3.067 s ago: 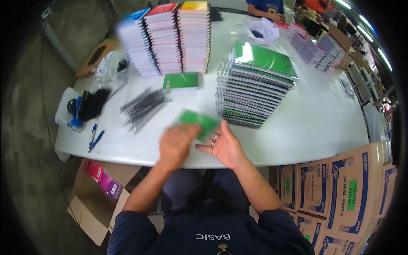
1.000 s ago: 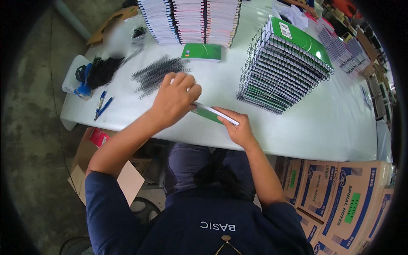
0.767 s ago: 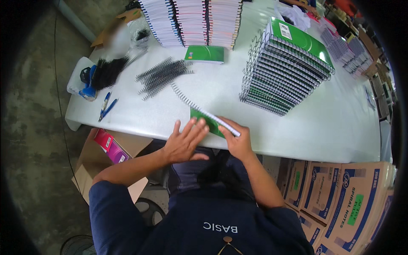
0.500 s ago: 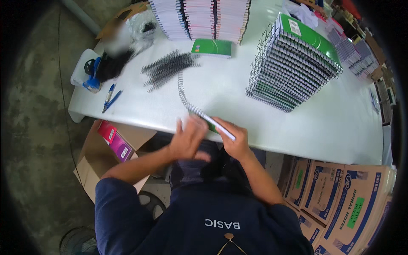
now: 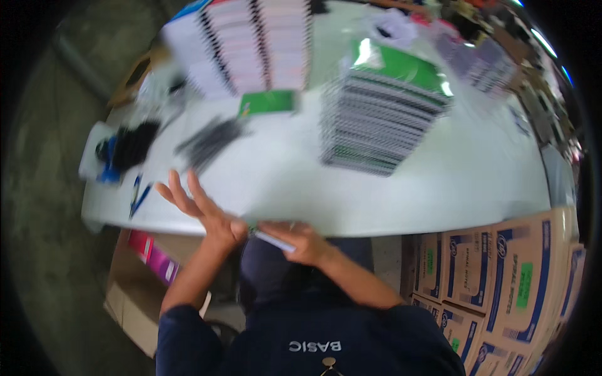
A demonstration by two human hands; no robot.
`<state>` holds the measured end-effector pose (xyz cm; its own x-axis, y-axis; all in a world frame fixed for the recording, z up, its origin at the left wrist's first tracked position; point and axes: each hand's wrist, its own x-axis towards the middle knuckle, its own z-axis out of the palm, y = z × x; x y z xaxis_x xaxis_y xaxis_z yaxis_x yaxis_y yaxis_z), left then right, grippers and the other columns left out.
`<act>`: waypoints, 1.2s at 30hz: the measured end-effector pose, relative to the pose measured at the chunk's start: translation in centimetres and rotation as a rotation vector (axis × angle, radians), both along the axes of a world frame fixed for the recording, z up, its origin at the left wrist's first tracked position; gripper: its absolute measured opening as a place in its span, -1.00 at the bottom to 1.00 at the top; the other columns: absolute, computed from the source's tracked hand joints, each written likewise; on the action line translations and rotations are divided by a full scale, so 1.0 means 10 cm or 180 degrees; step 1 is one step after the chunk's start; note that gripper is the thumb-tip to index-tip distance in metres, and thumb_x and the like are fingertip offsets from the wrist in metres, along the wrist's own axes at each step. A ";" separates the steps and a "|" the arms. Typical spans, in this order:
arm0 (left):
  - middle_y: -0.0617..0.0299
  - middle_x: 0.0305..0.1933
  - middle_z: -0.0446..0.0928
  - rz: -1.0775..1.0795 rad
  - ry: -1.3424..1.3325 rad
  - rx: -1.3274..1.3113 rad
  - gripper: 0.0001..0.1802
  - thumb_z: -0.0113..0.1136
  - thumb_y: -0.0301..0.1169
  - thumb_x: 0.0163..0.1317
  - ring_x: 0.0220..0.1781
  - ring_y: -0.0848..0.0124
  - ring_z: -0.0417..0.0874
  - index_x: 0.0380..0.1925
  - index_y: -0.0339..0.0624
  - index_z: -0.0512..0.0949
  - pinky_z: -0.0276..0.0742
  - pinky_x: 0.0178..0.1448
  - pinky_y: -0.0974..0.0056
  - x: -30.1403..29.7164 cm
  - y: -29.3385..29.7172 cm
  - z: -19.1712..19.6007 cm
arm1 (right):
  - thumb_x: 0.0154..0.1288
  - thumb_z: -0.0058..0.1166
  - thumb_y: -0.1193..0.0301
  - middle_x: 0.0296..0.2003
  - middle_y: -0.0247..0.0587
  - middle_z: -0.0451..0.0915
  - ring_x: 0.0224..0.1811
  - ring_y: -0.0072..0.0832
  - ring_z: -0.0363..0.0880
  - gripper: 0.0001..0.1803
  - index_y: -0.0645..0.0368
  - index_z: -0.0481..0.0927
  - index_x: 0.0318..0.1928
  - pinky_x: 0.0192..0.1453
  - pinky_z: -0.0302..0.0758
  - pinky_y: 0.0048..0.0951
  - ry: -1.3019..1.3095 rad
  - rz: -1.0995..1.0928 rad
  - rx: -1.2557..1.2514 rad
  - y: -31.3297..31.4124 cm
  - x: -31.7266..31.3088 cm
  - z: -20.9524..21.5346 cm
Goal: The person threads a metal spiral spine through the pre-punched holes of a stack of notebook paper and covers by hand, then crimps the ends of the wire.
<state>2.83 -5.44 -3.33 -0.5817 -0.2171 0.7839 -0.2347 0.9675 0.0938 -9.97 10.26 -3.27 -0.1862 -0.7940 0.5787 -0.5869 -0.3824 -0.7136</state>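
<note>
A small notebook (image 5: pixel 274 241) with white page edges and a bit of green cover is held at the table's front edge. My right hand (image 5: pixel 307 243) is closed round it. My left hand (image 5: pixel 210 216) has its fingers spread; its thumb side is by the notebook's left end, and whether it touches cannot be made out. No coil shows at the notebook from here. A loose pile of dark wire coils (image 5: pixel 210 144) lies beyond my left hand. Past it is a green notebook (image 5: pixel 268 102) lying flat. To the right stands a tall stack of green spiral notebooks (image 5: pixel 382 122).
Tall stacks of bound notebooks (image 5: pixel 251 47) stand at the back. Blue-handled pliers (image 5: pixel 139 197) and a bunch of black coils (image 5: pixel 136 145) are on the left. An opened carton (image 5: pixel 135 304) below holds red and purple notebooks. Closed cartons (image 5: pixel 520 276) are piled at lower right.
My left hand has moved up and left off the coil, its fingers spreading. The notebook in my right hand is lower and further left; the long coil trailing from it no longer shows. The view has shifted.
</note>
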 end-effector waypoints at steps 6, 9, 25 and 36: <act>-0.32 0.30 0.06 -0.1181 -0.0218 -0.0448 0.19 -0.05 0.44 -0.06 0.31 -0.35 0.05 0.28 -0.39 -0.02 -0.07 0.22 -0.42 0.21 0.17 -0.20 | -0.03 0.07 0.63 0.00 -0.11 0.54 -0.05 -0.15 0.56 -0.41 0.08 0.46 0.12 0.03 0.50 -0.25 -0.0338 0.0088 0.0408 0.00 -0.08 0.04; -0.33 0.41 -0.27 0.0236 0.1348 0.1320 0.22 -0.30 0.47 0.04 0.45 -0.22 -0.32 0.31 -0.50 -0.20 -0.41 0.39 -0.29 -0.08 -0.16 -0.03 | -0.01 0.11 0.58 0.02 -0.10 0.53 -0.01 -0.15 0.54 -0.40 0.04 0.45 0.14 0.04 0.48 -0.24 -0.0263 0.0117 0.0608 -0.08 0.03 -0.10; -0.15 0.35 0.03 -0.0779 0.0054 -0.0482 -0.06 -0.03 0.32 0.04 0.37 -0.27 -0.03 0.22 -0.20 0.20 -0.18 0.30 -0.33 -0.14 0.31 0.15 | 0.04 0.07 0.54 -0.15 0.00 0.59 -0.13 -0.19 0.61 -0.49 0.13 0.44 0.10 -0.07 0.50 -0.31 -0.1096 0.0449 0.0665 -0.23 -0.09 0.04; 0.29 -0.09 0.50 -0.1365 -0.1326 0.0655 -0.64 0.27 -0.36 0.00 0.06 0.28 0.47 -0.13 -0.05 0.52 0.19 0.23 0.10 -0.34 0.23 0.70 | 0.03 0.10 0.56 -0.50 0.07 0.57 -0.49 -0.31 0.58 -0.87 0.33 0.55 -0.35 -0.41 0.44 -0.37 -0.1395 -0.0269 0.0700 -0.29 -0.14 -0.05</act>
